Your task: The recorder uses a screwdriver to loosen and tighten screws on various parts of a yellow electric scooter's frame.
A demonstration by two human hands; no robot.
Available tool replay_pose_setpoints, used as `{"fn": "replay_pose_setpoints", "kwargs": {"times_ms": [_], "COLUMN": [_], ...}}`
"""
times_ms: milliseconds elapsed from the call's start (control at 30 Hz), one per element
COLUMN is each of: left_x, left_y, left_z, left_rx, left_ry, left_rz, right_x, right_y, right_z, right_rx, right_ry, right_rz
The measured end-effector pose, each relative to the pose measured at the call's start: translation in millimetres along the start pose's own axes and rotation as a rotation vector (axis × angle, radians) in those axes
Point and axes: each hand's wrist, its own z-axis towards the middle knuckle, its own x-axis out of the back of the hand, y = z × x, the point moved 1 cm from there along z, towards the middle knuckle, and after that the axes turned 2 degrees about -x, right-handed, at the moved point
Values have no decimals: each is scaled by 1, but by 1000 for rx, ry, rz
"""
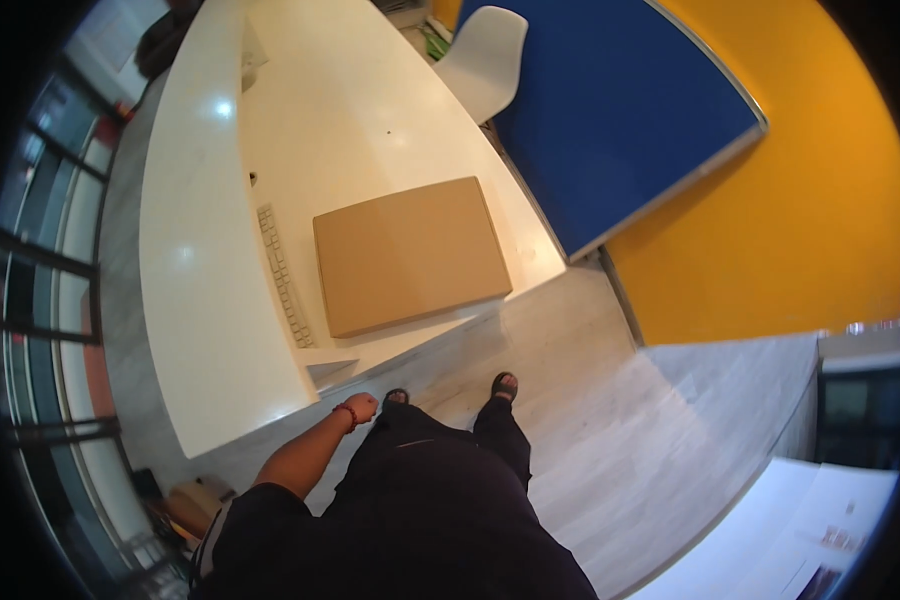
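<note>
My left hand (pixel 361 406), with a red bead bracelet (pixel 346 416) at the wrist, hangs beside my left leg near the desk's front end. Its fingers look curled into a loose fist, and I see nothing in them. A closed, flat brown cardboard box (pixel 410 258) lies on the white desk (pixel 320 110), a short way beyond the hand and not touching it. Left of the box, a pale keyboard (pixel 282 275) lies along the foot of the raised counter (pixel 195 250). My right hand is out of view.
A white chair (pixel 490 65) stands at the desk's far right side, by a blue panel (pixel 620 110) and a yellow wall (pixel 760 250). My sandalled feet stand on the grey floor (pixel 610 430). A white surface (pixel 760 535) is at the lower right; glass panes (pixel 45 300) line the left.
</note>
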Motion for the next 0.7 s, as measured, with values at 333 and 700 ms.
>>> {"fn": "replay_pose_setpoints", "kwargs": {"times_ms": [333, 700], "left_x": [-27, -6], "left_y": [202, 276], "left_z": [-27, -2], "left_rx": [-70, -102], "left_ry": [108, 162], "left_rz": [-1172, -1375], "right_x": [299, 432], "right_y": [53, -54], "right_z": [174, 270], "right_rx": [-512, -270], "right_ry": [43, 9], "right_rz": [917, 798]}}
